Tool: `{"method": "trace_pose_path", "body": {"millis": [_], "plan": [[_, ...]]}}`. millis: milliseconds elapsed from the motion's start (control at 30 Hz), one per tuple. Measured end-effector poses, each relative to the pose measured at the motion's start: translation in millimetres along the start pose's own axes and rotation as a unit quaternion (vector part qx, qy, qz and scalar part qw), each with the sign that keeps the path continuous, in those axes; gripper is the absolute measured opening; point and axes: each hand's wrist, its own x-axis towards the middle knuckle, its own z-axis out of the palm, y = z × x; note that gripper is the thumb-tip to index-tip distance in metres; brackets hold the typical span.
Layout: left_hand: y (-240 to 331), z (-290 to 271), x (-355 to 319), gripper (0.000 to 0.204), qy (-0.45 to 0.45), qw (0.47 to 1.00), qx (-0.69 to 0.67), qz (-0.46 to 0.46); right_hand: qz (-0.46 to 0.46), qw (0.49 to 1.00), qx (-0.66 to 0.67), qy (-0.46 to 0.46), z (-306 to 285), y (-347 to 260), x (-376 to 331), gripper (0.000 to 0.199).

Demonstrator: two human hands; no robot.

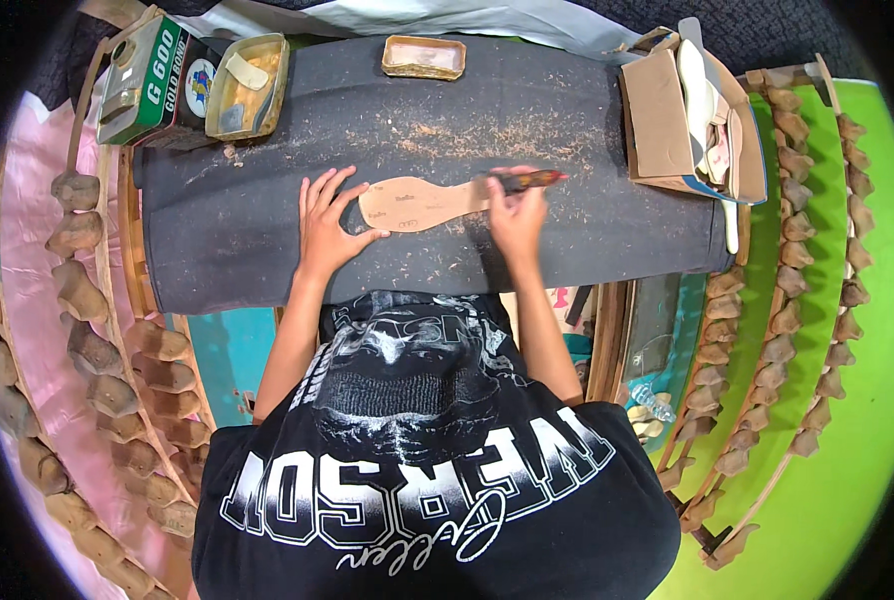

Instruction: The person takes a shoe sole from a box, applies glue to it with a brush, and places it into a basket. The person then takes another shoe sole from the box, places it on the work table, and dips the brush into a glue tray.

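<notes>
A tan, sole-shaped insole (409,208) lies flat on the dark cloth, its wide end to the left. Small dark marks are printed on it. My left hand (325,222) holds that wide end, thumb and index finger against opposite edges, the other fingers spread. Over the narrow end, my right hand (516,215) is closed around a dark tool with a reddish end (537,181). The tool is smeared by motion, and I cannot make out its exact kind. My right fingers partly hide the narrow end of the insole.
Shavings (467,133) litter the dark table cloth (587,235). Far left stand a green-and-white metal can (145,80) and a cut-open container (217,115) with yellowish contents. A shallow tray (424,58) sits at the back. A cardboard box (657,120) holds pale sole-shaped pieces. Racks of shoe lasts (92,290) flank both sides.
</notes>
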Motion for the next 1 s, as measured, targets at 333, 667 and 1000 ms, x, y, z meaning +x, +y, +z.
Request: {"method": "trace_pose_path", "body": {"millis": [333, 667, 1000], "plan": [[13, 8, -2, 0.076, -0.009, 0.999, 0.012, -0.047, -0.091, 0.972, -0.202, 0.084, -42, 14, 45, 0.019], [20, 21, 4, 0.078, 0.027, 0.996, 0.037, -0.079, -0.111, 0.982, -0.137, 0.064, 7, -1, 37, 0.021], [14, 29, 2, 0.071, 0.043, 0.995, 0.020, -0.083, -0.154, 0.953, -0.070, -0.253, 82, -37, -24, 0.021]]}}
